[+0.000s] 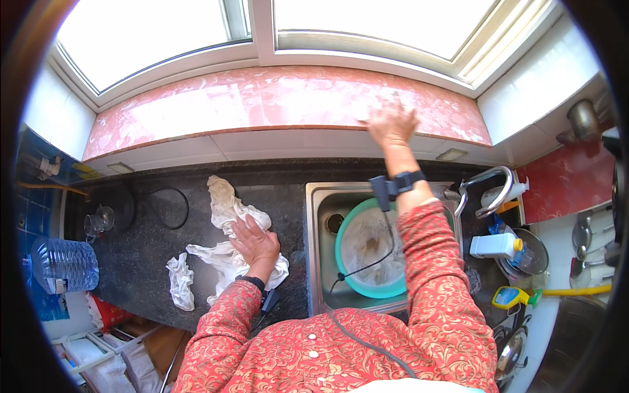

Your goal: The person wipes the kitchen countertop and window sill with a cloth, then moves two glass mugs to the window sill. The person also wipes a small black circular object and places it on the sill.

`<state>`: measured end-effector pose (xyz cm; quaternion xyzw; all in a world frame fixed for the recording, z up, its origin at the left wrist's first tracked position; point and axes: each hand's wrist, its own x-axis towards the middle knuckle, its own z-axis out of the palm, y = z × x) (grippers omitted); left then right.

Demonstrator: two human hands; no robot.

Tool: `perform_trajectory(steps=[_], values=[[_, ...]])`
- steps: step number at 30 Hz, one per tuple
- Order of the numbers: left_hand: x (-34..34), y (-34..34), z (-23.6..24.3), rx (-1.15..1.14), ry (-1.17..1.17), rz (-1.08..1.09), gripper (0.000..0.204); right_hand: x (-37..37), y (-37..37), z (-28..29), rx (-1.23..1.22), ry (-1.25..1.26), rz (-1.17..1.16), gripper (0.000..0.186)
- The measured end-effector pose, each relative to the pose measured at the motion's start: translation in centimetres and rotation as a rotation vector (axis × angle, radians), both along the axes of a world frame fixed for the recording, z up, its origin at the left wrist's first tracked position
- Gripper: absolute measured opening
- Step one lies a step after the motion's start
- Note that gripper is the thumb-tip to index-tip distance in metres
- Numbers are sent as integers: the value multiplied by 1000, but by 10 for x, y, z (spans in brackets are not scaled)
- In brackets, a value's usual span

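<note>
- Left hand (254, 243): spread flat on the white cloth (219, 257), left of the sink (313, 249).
- Right hand (393, 124): spread wide over the far windowsill (262, 105); contact unclear.
- Counter (295, 229) surface shows between cloth and sink edge.

At three o'clock, a curved silver metal tap (508, 190); at four, a yellow plastic spray bottle (508, 297); at nine, a looping black cable (187, 208).
</note>
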<state>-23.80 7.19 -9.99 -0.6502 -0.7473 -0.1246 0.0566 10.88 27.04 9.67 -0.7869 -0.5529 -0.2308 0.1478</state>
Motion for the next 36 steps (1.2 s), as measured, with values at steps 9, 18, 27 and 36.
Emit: perform_trajectory(steps=[9,18,27,36], values=[[-31,11,23,-135,-34,-253,78,-203,5,18,24,165,533,36],[-108,40,42,-97,-53,-367,52,-6,66,49,743,570,351,31],[-106,47,38,-24,-48,-443,59,232,135,49,618,799,-422,53],[-106,46,35,-50,-86,-445,61,109,156,47,169,292,-433,60]])
